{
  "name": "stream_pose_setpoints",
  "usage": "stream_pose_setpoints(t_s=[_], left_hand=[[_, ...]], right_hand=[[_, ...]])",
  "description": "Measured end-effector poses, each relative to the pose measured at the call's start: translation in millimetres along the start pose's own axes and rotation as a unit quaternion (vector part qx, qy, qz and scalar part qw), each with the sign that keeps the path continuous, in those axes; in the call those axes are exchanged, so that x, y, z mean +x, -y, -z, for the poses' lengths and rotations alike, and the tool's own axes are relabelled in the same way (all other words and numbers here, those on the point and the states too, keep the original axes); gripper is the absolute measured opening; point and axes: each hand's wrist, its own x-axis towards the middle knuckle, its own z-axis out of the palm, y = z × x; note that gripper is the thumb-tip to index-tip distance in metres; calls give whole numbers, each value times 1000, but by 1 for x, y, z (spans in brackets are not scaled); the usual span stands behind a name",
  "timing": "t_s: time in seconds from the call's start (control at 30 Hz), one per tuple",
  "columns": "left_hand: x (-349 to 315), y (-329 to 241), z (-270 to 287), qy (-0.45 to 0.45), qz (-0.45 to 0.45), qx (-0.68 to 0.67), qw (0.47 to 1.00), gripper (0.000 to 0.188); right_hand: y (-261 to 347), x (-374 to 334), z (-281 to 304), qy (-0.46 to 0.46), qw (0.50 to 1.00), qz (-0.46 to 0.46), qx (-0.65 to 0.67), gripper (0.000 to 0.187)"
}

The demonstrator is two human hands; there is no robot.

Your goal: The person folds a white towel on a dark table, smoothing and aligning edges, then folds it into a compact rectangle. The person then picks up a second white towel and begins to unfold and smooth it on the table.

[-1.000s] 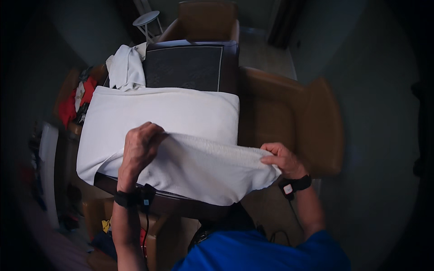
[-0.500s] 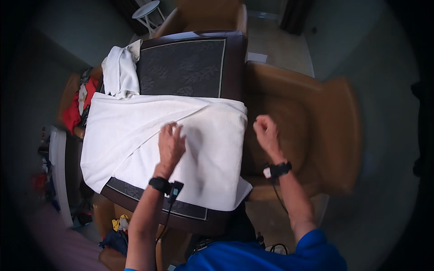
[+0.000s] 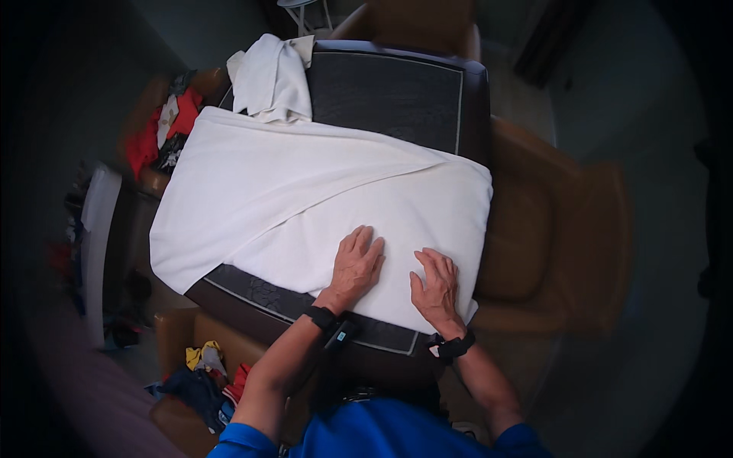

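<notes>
Left hand (image 3: 357,263) and right hand (image 3: 435,286) lie flat, fingers spread, gripping nothing, pressing the folded white towel (image 3: 321,206) smooth on the dark desk (image 3: 397,91). Crumpled white cloth (image 3: 271,76) waits at far edge.

Plain white towel (image 3: 305,191) under both hands, no pattern on it. Beneath it the table (image 3: 397,99) shows dark brown-black with a thin pale border line and a faint mottled texture. Beyond the hands, a crumpled off-white cloth (image 3: 269,76). Far to the left hand's side, red and white clothes (image 3: 164,130). Right of the right hand, a tan-brown chair (image 3: 550,229). Below the left forearm, yellow, red and dark blue garments (image 3: 206,374).
</notes>
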Motion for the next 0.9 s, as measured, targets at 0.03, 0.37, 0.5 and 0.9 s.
stream_pose_setpoints(t_s=[0.03,0.37,0.5,0.9], left_hand=[[-7,11,6,0,-8,-7,1000,41],[-108,129,97,17,67,12,998,54],[-119,128,92,2,92,9,996,58],[-151,169,131,-114,143,62,981,42]], right_hand=[[9,-4,-12,4,1000,4,-22,43],[1,-19,-69,-40,969,-15,-243,43],[63,-1,-94,-45,984,16,-170,46],[118,-11,-155,14,995,75,-63,41]])
